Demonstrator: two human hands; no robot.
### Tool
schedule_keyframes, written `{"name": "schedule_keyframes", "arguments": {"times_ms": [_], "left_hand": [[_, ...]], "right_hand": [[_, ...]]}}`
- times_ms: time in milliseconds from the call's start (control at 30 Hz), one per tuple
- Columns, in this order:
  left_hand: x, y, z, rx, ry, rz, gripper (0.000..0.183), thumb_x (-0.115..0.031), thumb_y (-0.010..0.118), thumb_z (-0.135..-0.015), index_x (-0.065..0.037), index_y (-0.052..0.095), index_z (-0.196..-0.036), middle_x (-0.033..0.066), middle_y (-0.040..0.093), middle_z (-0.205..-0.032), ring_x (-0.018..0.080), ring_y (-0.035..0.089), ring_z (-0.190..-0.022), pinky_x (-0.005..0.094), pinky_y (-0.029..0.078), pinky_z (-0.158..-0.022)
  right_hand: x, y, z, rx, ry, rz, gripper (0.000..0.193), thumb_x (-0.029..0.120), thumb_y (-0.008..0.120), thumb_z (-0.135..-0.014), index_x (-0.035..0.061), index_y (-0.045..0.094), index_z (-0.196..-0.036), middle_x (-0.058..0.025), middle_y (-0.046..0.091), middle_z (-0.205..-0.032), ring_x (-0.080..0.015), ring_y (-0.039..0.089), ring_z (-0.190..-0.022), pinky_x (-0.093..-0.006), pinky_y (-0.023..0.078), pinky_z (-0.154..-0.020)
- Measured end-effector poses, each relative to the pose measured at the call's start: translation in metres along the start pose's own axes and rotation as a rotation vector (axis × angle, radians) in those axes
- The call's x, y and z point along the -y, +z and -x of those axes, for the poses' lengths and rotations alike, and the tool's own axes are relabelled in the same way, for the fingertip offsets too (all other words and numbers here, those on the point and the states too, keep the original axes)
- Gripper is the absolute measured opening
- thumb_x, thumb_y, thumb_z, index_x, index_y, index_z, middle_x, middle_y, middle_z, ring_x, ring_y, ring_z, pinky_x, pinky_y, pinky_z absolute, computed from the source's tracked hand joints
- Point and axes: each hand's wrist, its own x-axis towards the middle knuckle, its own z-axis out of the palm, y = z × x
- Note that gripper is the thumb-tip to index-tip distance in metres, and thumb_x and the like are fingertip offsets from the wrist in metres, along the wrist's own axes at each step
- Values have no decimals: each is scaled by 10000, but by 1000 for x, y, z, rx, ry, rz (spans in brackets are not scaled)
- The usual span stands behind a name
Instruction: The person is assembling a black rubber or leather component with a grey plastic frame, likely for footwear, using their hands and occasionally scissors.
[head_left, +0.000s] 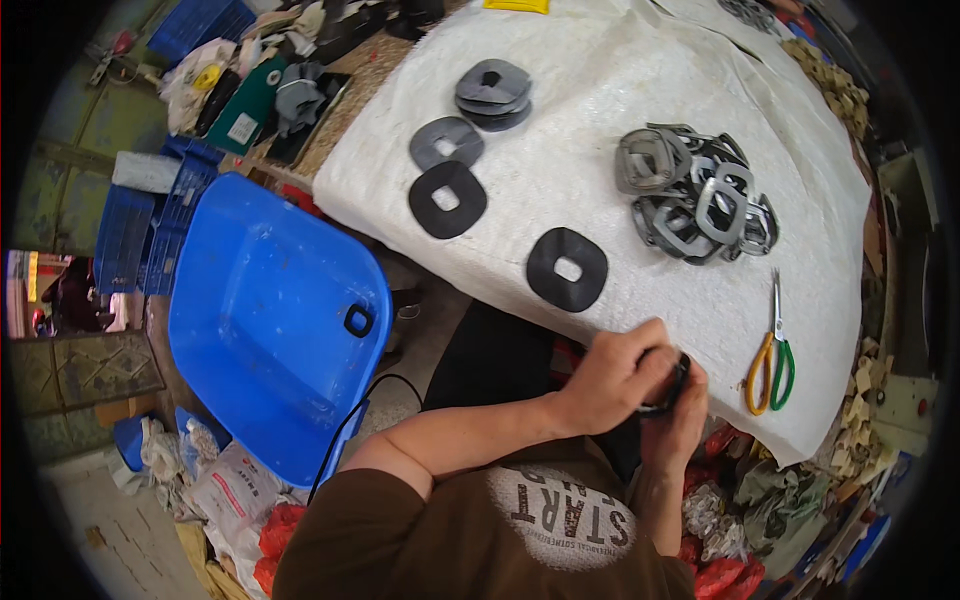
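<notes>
1. Two hands together at the near edge of the white-covered surface (pixel 680 300); left hand (pixel 618 368) on the left, knuckles up, fingers curled; right hand (pixel 687 408) close against it, fingers bent.
2. Both hands gripping one dark part (pixel 684 369) between them. Mostly hidden by the fingers; full shape cannot be told. A curved black edge shows by the right fingers.
3. One flat black pad (pixel 566 243), rounded square with a hole in the middle, lying flat just beyond the left hand, near the surface edge, apart from the others.
4. Farther left, a second black pad (pixel 424 207) of like shape, its upper edge overlapping a grey pad (pixel 424 143). Beyond these, a short stack of grey pads (pixel 500 101), edges uneven.
5. Right of centre, a loose heap of grey and black frames (pixel 722 208), open-centred, tilted at various angles, leaning on each other.
6. Scissors (pixel 768 352) near the right side of the surface, blades pointing away from the person; one handle yellow, the other green.
7. Left of the surface, a big blue tub (pixel 262 290); inside it, toward its right wall, one small black ring (pixel 358 332).
8. Blue crates (pixel 128 228) beyond the tub, at far left.
</notes>
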Motion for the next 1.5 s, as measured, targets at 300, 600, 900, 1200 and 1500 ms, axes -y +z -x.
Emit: {"name": "schedule_keyframes", "arguments": {"times_ms": [300, 600, 900, 1200, 1500], "left_hand": [[-3, -7, -3, -112, -281, 400, 215, -198, 478, -918, -73, 449, -745, -56, 375, -618, 10, 346, -561, 187, 333, -490], [-18, -125, 21, -786, 36, -180, 280, -242, 377, -960, -53, 463, -773, -20, 369, -598, 62, 331, -506, 216, 278, -447], [107, -329, 190, -1173, -434, -286, 231, -173, 455, -917, -40, 560, -761, -6, 429, -605, 58, 371, -541, 211, 280, -474], [176, -379, 235, -940, -959, -1008, 191, -176, 597, -786, -179, 667, -964, 120, 600, -890, 299, 568, -871, 379, 446, -758], [95, -290, 148, -1185, -372, -1496, 190, -89, 588, -779, -69, 545, -963, 125, 506, -954, 269, 481, -938, 394, 393, -811]], "right_hand": [[17, 5, -10, 182, 158, 306, 356, 266, 384, -937, -25, 503, -1104, -19, 547, -733, -63, 472, -609, -210, 393, -553], [-2, 15, -54, 413, -571, 662, 265, 0, 616, -733, 49, 552, -985, -83, 556, -805, -257, 509, -757, -330, 403, -676], [-16, 53, -56, 426, -695, 960, 341, 84, 689, -670, 106, 579, -993, -71, 496, -1033, -258, 441, -946, -389, 316, -809], [-26, 51, -70, 410, -650, 925, 195, 66, 657, -708, 62, 573, -884, -88, 519, -987, -264, 452, -940, -368, 334, -823], [-10, 20, -74, 143, -521, 555, 116, 27, 608, -775, 11, 556, -878, -124, 561, -908, -285, 519, -843, -341, 434, -723]]}}
